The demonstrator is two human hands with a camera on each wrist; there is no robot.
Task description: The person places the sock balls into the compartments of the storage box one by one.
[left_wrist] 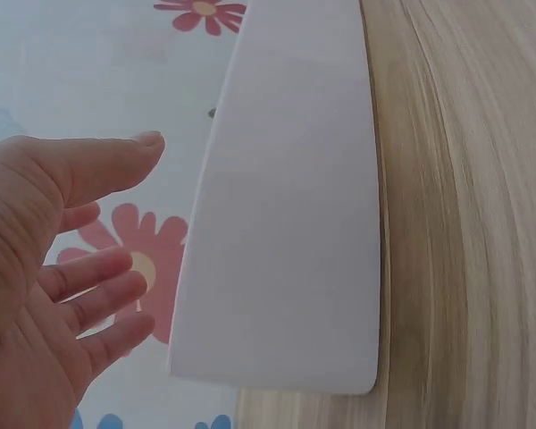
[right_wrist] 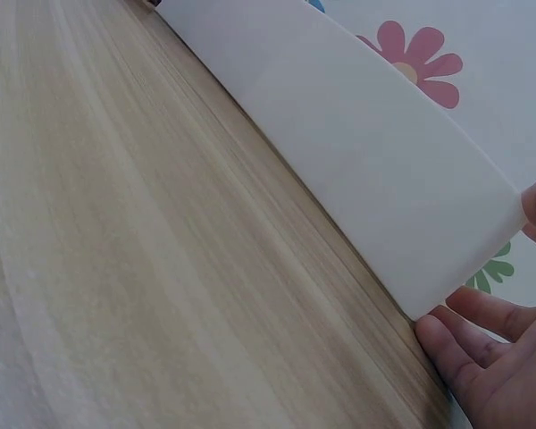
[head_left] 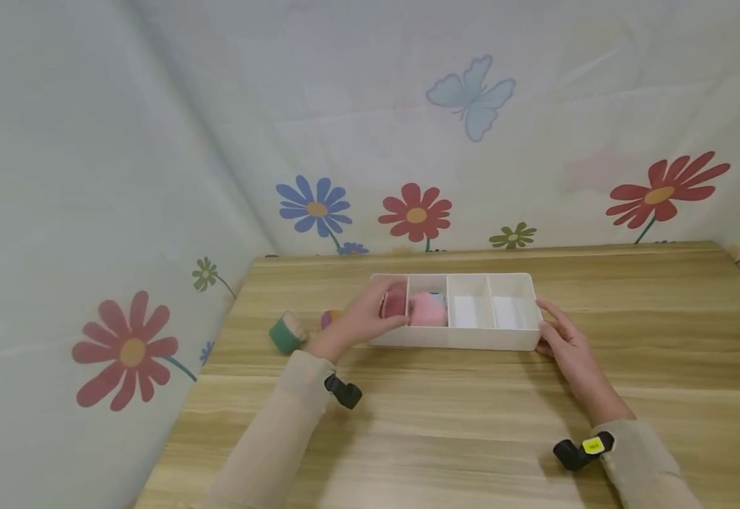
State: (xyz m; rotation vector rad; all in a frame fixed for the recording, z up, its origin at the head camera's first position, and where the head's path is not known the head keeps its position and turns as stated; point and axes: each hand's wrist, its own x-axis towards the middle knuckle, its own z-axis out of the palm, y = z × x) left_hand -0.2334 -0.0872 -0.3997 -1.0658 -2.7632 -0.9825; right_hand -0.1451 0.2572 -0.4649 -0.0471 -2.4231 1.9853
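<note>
A long white box (head_left: pixel 452 338) with a row of compartments lies on the wooden table. My left hand (head_left: pixel 370 311) is over its left end, thumb and fingers spread apart with nothing between them in the left wrist view. Below those fingers, a dark pink thing (head_left: pixel 396 301) sits in the leftmost compartment, partly hidden. The neighbouring compartment holds a light pink thing (head_left: pixel 429 309) with a bit of blue (head_left: pixel 437 297) behind it. At the box's right end is my right hand (head_left: pixel 570 350), its fingertips (right_wrist: pixel 439 335) right at the end wall and lower corner.
Left of the box lie a green and cream block-like thing (head_left: pixel 287 334) and a small purple and orange thing (head_left: pixel 329 318), partly hidden by my left hand. The wooden table (head_left: pixel 459 424) reaches back to a cloth wall (head_left: pixel 357 85) printed with flowers.
</note>
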